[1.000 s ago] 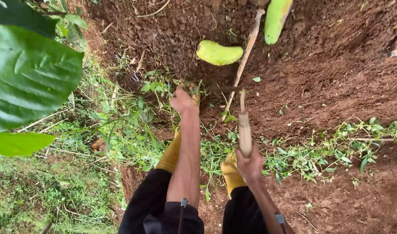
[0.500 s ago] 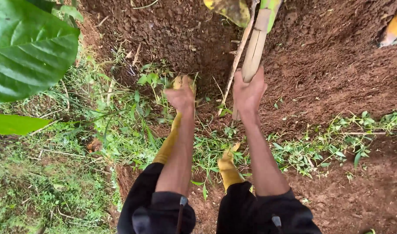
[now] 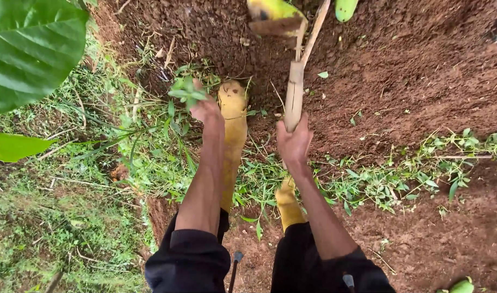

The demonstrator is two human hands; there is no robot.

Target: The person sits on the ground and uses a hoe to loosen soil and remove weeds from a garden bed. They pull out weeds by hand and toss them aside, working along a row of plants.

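Observation:
My left hand (image 3: 206,110) is closed around a small leafy green weed (image 3: 185,92) at the edge of the grass, just left of my yellow left boot (image 3: 233,122). My right hand (image 3: 294,144) grips the lower end of a pale wooden tool handle (image 3: 294,95), which points away from me over bare brown soil. A thin pale shaft (image 3: 315,30) runs on from the handle toward the top edge. A yellow-green pod (image 3: 273,12) with a brown cut face lies just beyond the handle's tip. My yellow right boot (image 3: 288,205) stands behind among cut weeds.
A second green pod (image 3: 346,8) lies at the top edge and another (image 3: 461,286) at the bottom right. Big green leaves (image 3: 31,49) hang at the upper left. Grass covers the left side; a strip of cut weeds (image 3: 411,179) crosses the soil at right.
My left hand has taken hold of a weed and lifted it slightly. My left boot has stepped forward beside it. My right hand has drawn the handle back toward me.

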